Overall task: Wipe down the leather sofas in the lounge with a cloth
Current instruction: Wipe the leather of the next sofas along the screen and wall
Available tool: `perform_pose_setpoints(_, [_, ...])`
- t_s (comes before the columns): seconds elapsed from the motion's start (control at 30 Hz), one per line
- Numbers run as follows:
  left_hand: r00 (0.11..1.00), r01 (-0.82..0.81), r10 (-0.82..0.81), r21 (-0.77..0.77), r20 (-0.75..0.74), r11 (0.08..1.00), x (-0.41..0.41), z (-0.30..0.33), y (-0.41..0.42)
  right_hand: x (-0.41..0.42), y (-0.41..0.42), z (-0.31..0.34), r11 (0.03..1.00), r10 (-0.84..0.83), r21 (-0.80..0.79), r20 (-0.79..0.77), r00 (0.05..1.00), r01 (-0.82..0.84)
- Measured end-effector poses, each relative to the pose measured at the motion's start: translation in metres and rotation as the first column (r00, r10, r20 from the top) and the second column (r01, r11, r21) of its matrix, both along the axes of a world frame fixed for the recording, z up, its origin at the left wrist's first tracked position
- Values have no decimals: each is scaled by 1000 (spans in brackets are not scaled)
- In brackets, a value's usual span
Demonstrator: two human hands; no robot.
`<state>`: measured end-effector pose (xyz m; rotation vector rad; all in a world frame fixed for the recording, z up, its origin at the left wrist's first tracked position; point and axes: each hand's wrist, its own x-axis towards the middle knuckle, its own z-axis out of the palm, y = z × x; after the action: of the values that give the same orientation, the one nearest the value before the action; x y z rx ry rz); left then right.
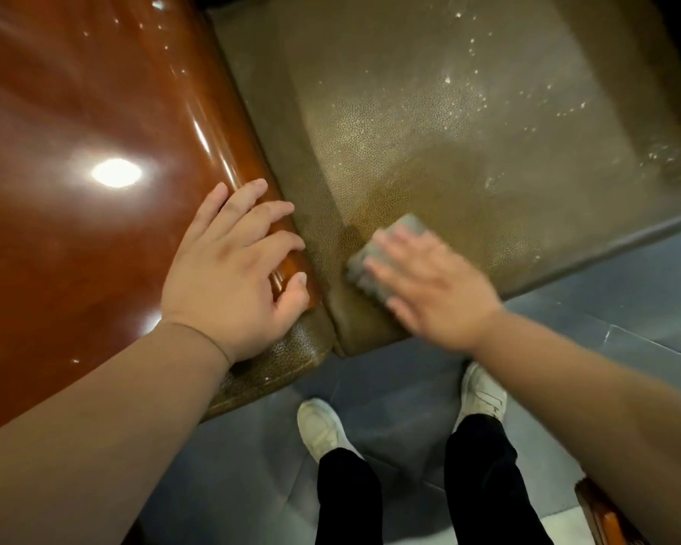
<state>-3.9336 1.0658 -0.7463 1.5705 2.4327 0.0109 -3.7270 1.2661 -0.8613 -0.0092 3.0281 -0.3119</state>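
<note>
A brown leather sofa seat (468,123) is seen from above, with a bumpy skin and many small shiny wet spots toward the far right side. A gray folded cloth (374,261) is pressed flat on the seat near its front left corner. The cloth is covered in part by the right hand (429,285), whose fingers are laid out straight on top of it, not curled around it. The right hand looks blurry. A darker, damp-looking patch of leather can be seen just behind the cloth. To the left of the seat, a wide shiny wooden armrest (95,190) is seen, red-brown in color, with a bright round spot of light shown on it. The left hand (229,269) is rested on the inner edge of the armrest, with the fingers spread and lying flat on the wood, and the thumb bent down over the edge by the seat. Nothing is held in that hand. Below the seat, a gray tiled floor (626,293) is shown. Two white shoes (319,426) and black trouser legs (484,477) are seen standing on it, close to the front of the sofa. A small piece of red-brown wood (602,517) is seen at the bottom right corner.
</note>
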Motion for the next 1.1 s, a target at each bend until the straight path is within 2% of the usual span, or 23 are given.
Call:
perform_pose_setpoints(0.03, [1000,-3,2,-18,-6,1000,0,0,0,-6,21,-1,981,-194,18,13,981,194])
perform_pose_setpoints(0.07, [1000,-6,6,-29,-10,1000,0,1,0,-13,41,1,902,-430,40,29,902,429])
perform_pose_setpoints(0.13, [1000,-15,15,-19,1,1000,0,4,1,-28,57,13,637,-770,21,77,634,771])
perform_pose_setpoints(0.17, [1000,-18,18,-15,12,1000,1,6,2,-38,49,20,560,-826,20,97,556,828])
perform_pose_setpoints(0.2, [1000,-20,20,-17,16,1000,1,8,3,-46,34,25,583,-809,35,114,576,812])
perform_pose_setpoints(0.23, [1000,-19,19,-21,14,1000,1,9,3,-48,15,27,701,-709,24,133,693,713])
perform_pose_setpoints(0.3, [1000,-17,17,-32,-1,999,2,10,3,-38,-20,27,965,-246,-50,166,955,258])
perform_pose_setpoints(0.37, [1000,-15,15,-40,-9,999,2,9,3,-33,-15,26,989,141,-64,180,973,-132])
perform_pose_setpoints(0.4, [1000,-16,15,-40,-11,999,2,9,3,-39,3,22,986,168,-47,162,972,-163])
perform_pose_setpoints(0.43, [1000,-17,16,-40,-16,999,2,7,2,-47,21,19,996,94,-18,152,984,-92])
perform_pose_setpoints(0.5, [999,-23,22,-42,-26,999,2,6,1,-73,56,17,968,-251,57,142,957,245])
perform_pose_setpoints(0.57, [999,-27,26,-49,-28,998,1,5,1,-99,72,21,804,-593,75,168,787,590])
perform_pose_setpoints(0.6, [999,-40,39,-56,-29,998,2,6,0,-111,63,24,742,-668,80,176,723,666])
perform_pose_setpoints(0.63, [998,-55,53,-62,-28,997,2,8,1,-119,46,27,762,-645,82,192,740,643])
perform_pose_setpoints(0.67, [997,-71,69,-67,-28,995,3,9,2,-122,24,28,859,-508,66,221,833,507])
perform_pose_setpoints(0.7, [996,-88,86,-66,-29,994,4,10,2,-117,3,30,962,-269,27,257,928,271])
perform_pose_setpoints(0.77, [992,-123,121,-48,-38,991,4,10,2,-98,-16,33,981,191,-72,291,938,-178])
perform_pose_setpoints(0.8, [990,-137,135,-37,-48,990,4,9,2,-94,-4,34,969,246,-73,266,932,-235])
perform_pose_setpoints(0.83, [987,-153,150,-31,-60,988,4,7,2,-94,15,33,982,186,-53,231,955,-179])
perform_pose_setpoints(0.9, [982,-174,171,-41,-76,984,4,5,1,-97,63,27,993,-116,35,194,974,111])
perform_pose_setpoints(1.0, [979,-192,187,-58,-79,980,4,3,2,-110,105,29,836,-547,109,237,803,537])
perform_pose_setpoints(1.07, [946,-317,311,-59,-96,947,5,4,3,-120,80,33,788,-614,132,244,750,602])
perform_pose_setpoints(1.1, [900,-429,422,-48,-107,902,5,5,4,-122,61,33,851,-525,127,255,812,510])
